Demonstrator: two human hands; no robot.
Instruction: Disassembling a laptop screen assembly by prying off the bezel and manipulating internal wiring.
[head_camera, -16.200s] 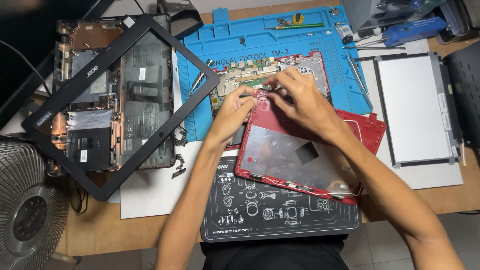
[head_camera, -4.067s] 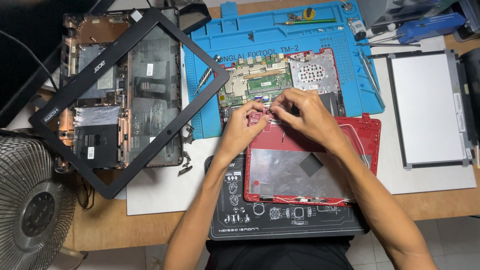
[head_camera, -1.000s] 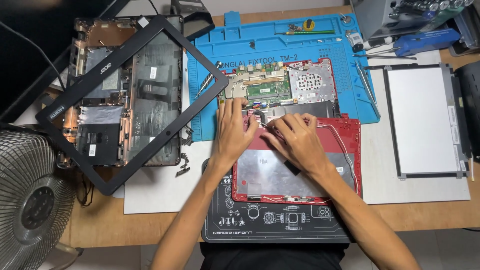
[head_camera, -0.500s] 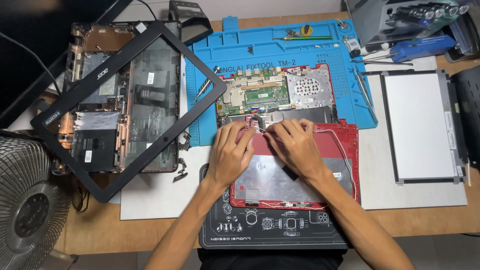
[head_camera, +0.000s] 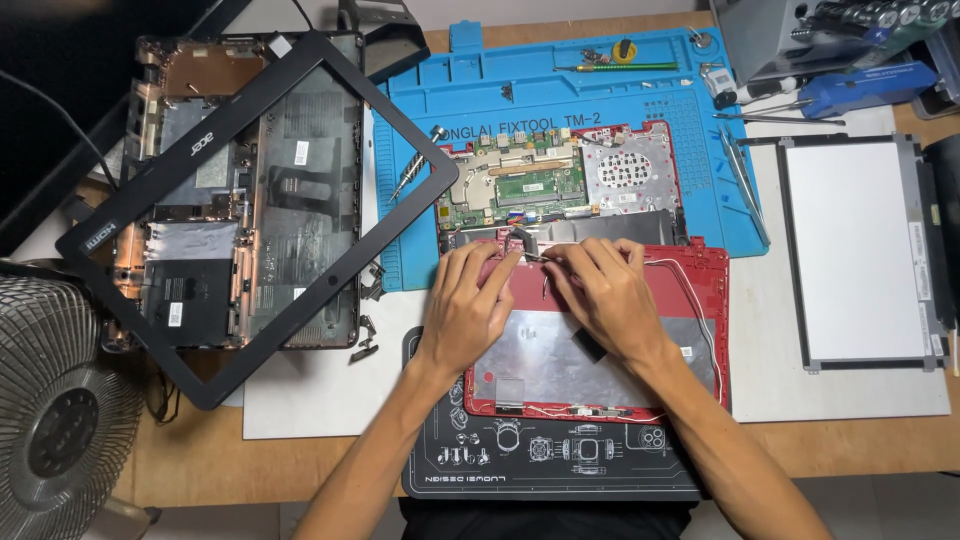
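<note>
A red laptop lid (head_camera: 600, 370) lies flat, inside up, partly on a black mat (head_camera: 540, 465). Just behind it the opened red laptop base with its green board (head_camera: 520, 185) rests on a blue work mat (head_camera: 480, 90). My left hand (head_camera: 468, 305) lies flat on the lid's upper left part, with its fingertips at the hinge edge. My right hand (head_camera: 608, 295) is beside it, and its fingertips pinch a thin cable (head_camera: 535, 258) at that same edge. A white wire (head_camera: 700, 300) runs along the lid's right rim.
A black laptop base (head_camera: 270, 200) with a loose black bezel frame (head_camera: 130, 330) over it fills the left. A fan (head_camera: 60, 410) stands at the lower left. A bare screen panel (head_camera: 865, 250) lies to the right. Tweezers (head_camera: 745, 175), a screwdriver (head_camera: 610, 67) and a blue tool (head_camera: 860, 85) lie at the back.
The red lid, earlier tilted and skewed, now lies flat and square. Both hands have come down onto its hinge edge and stay close together there.
</note>
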